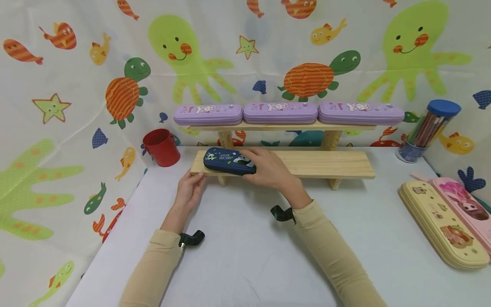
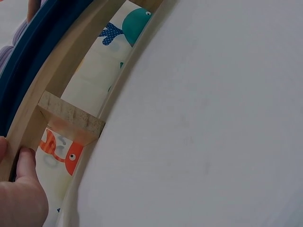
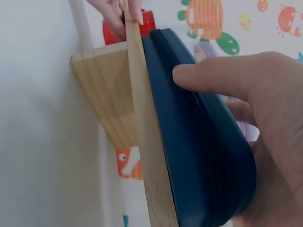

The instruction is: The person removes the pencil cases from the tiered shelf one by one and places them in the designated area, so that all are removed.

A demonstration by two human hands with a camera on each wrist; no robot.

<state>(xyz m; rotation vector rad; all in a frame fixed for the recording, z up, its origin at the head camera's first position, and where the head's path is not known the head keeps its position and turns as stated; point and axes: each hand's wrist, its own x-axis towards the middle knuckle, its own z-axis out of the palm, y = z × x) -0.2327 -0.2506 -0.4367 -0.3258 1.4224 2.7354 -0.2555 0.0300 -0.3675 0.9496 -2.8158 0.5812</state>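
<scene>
A dark blue pencil case [image 1: 226, 161] with panda pictures lies on the left part of the lower wooden shelf [image 1: 322, 164]. My right hand [image 1: 268, 168] grips its right end; the right wrist view shows the thumb on the zipped side of the pencil case [image 3: 189, 142] and fingers behind it. My left hand [image 1: 189, 189] pinches the left front corner of the shelf board, also seen in the left wrist view, where the thumb [image 2: 27, 165] presses the board [image 2: 29, 118] from below. On the upper shelf stand three purple pencil cases [image 1: 280, 113] side by side.
Left of the shelf stands a red bucket [image 1: 163, 148]. To the right is a blue-lidded jar of pencils [image 1: 427, 130]. At the right of the white table [image 1: 238, 256] lie a yellow pencil case [image 1: 441, 224] and a pink one [image 1: 466, 209]. A patterned cloth [image 1: 245, 25] hangs behind.
</scene>
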